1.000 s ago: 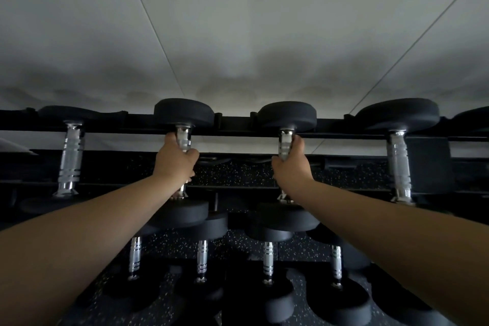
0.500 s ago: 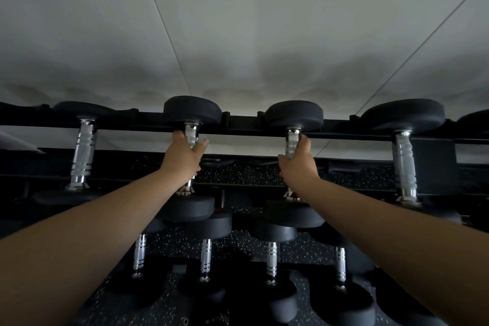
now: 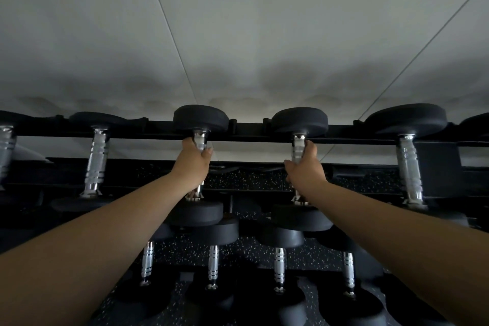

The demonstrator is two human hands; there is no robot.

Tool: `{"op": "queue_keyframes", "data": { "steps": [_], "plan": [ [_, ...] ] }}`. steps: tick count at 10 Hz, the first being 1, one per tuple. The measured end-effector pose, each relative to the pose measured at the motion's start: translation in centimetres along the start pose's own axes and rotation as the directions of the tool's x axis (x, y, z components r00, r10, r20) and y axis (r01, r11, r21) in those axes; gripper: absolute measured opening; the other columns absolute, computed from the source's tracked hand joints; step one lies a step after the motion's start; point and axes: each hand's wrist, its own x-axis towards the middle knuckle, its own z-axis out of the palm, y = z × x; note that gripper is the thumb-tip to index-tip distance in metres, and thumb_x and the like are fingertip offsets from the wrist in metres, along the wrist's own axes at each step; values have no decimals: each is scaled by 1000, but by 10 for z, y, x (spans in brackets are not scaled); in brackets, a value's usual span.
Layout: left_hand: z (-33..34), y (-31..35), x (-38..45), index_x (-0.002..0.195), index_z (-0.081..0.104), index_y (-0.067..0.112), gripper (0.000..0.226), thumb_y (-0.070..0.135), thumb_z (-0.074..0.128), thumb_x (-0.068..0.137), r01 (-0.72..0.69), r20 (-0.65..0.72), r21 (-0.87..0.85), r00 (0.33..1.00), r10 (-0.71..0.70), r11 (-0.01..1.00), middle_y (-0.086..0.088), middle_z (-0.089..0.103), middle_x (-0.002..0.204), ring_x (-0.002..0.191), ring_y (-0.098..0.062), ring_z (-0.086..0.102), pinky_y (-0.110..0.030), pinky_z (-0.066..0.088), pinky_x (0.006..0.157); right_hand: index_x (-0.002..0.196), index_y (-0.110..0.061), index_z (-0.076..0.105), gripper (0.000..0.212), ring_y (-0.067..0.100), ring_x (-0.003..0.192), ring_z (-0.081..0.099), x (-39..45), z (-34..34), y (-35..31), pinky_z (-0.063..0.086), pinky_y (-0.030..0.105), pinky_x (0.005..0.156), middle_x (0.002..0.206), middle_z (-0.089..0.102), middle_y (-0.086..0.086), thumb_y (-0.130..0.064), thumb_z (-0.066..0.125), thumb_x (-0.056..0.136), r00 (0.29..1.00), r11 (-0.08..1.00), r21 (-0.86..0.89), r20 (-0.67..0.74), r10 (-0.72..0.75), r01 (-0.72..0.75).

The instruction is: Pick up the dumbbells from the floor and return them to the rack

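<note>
Two black dumbbells with chrome handles rest across the top tier of the black rack [image 3: 248,137]. My left hand [image 3: 193,164] is wrapped round the handle of the left dumbbell [image 3: 201,118], whose far head sits over the back rail. My right hand [image 3: 304,169] grips the handle of the right dumbbell [image 3: 300,120] in the same way. Both near heads lie below my wrists, partly hidden by my forearms.
More dumbbells sit on the top tier: one at the left [image 3: 96,159] and a bigger one at the right [image 3: 408,164]. A lower tier holds several smaller dumbbells [image 3: 213,262]. Speckled black floor [image 3: 243,177] shows through the rack. A pale wall [image 3: 238,34] rises behind.
Both hands have slid slightly up the handles toward the far heads, and the view has shifted a little; the two dumbbells stay on the top tier.
</note>
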Motion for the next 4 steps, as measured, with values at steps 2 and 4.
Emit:
{"op": "queue_keyframes", "data": {
  "steps": [2, 4],
  "plan": [
    [-9, 2, -10, 142, 18, 10, 59, 16, 52, 93, -34, 64, 62, 998, 30, 997, -2, 56, 91, 71, -10, 56, -21, 38, 55, 146, -22, 15, 69, 20, 70, 57, -6, -5, -3, 46, 30, 58, 96, 58, 9, -18, 57, 91, 1000, 999, -43, 9, -30, 30],
    [-21, 6, -30, 145, 20, 17, 69, 13, 60, 89, -95, 91, 26, 992, 92, 995, -4, 53, 121, 96, -15, 55, -27, 42, 78, 149, -29, 6, 82, 35, 113, 55, -22, -13, -1, 49, 37, 81, 144, 37, 18, -25, 61, 88, 996, 993, -76, -10, -91, 90]
  ]
}}
